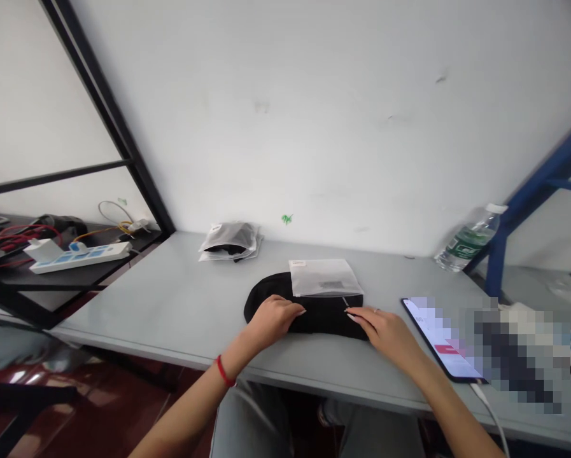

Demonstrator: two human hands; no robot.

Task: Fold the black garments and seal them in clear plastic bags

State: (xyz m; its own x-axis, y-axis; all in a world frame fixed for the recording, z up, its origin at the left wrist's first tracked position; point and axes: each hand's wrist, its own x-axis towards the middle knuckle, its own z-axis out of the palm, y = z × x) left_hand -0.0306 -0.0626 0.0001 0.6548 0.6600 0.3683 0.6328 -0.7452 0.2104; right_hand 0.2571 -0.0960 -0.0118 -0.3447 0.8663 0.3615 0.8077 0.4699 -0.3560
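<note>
A black fabric piece (321, 316) with a rounded left end lies flat at the front of the grey table; its exact kind I cannot make out. My left hand (276, 316) rests on its left half, fingers curled and closed on the fabric. Over its right end, my right hand (378, 324) has thumb and forefinger drawn together at the cloth, by a small pale mark. A frosted zip bag (326, 277) with a small label lies along the back edge, partly covering the fabric.
Frosted bags (230, 240) with black contents are stacked by the wall. To the right lie a phone (438, 343) with a white cable and a blurred-out patch. A water bottle (471, 238) leans at the back right. A power strip (82, 256) sits on the neighbouring black table (65, 275).
</note>
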